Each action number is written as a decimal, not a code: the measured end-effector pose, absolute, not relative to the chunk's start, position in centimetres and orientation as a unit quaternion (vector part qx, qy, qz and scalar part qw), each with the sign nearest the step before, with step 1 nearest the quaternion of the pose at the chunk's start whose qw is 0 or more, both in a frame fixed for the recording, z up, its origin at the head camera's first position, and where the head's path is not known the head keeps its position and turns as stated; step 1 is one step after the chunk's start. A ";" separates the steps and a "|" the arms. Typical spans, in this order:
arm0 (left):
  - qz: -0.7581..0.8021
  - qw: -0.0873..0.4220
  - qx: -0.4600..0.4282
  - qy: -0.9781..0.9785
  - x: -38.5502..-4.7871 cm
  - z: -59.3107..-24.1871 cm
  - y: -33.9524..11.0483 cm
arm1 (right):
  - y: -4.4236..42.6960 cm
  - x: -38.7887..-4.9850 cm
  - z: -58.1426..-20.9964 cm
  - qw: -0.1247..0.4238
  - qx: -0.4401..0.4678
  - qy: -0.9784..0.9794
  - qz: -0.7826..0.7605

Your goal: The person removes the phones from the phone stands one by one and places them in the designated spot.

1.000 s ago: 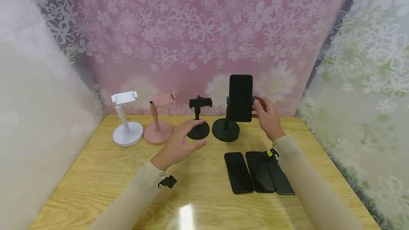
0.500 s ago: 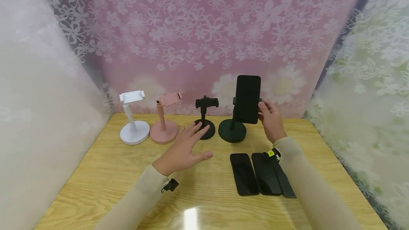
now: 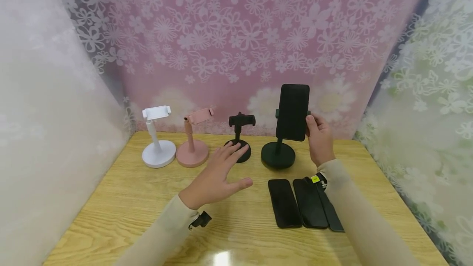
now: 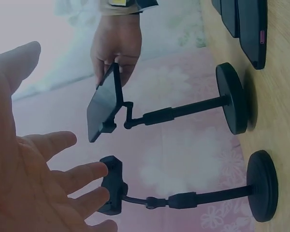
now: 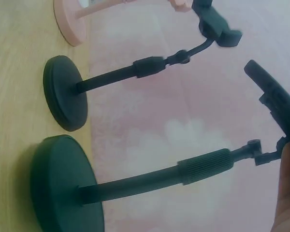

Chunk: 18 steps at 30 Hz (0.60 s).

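A black phone (image 3: 293, 112) stands upright in the clamp of a dark green phone stand (image 3: 278, 155). My right hand (image 3: 320, 138) grips the phone's right edge at the clamp, thumb in front and fingers behind. A shadow lies beside the stand's round base in the left wrist view; whether it touches the table I cannot tell. My left hand (image 3: 218, 175) is spread with fingers straight, holding nothing. In the head view its fingertips overlap the base of a smaller black phone stand (image 3: 242, 120), whose clamp holds no phone.
A pink phone stand (image 3: 192, 153) and a white phone stand (image 3: 159, 154) stand farther left on the wooden table (image 3: 140, 208). Three dark phones, one of them this phone (image 3: 284, 203), lie at front right, partly under my right forearm. Floral curtains (image 3: 221, 44) enclose the table.
My left hand has spread its fingers wider. My right hand keeps hold at the phone's right edge, and the green stand with its phone has shifted right, away from the black stand.
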<state>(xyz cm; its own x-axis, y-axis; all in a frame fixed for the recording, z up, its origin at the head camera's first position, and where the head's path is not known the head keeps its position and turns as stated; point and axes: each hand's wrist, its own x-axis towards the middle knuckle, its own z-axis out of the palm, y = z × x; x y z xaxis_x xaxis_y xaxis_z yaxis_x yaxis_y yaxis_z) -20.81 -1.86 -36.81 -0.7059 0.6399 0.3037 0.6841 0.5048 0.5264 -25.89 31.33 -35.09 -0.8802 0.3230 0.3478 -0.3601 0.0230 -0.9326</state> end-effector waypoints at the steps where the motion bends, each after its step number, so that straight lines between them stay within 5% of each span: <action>1: -0.319 0.037 -0.383 -0.866 -20.7 -36.7 -1.8 | 31.4 -25.6 -34.8 0.245 0.020 -0.672 0.699; 18: -0.437 0.068 -0.391 -0.807 -18.2 -33.6 -2.6 | 25.8 -17.2 -30.5 0.150 0.143 -0.689 0.694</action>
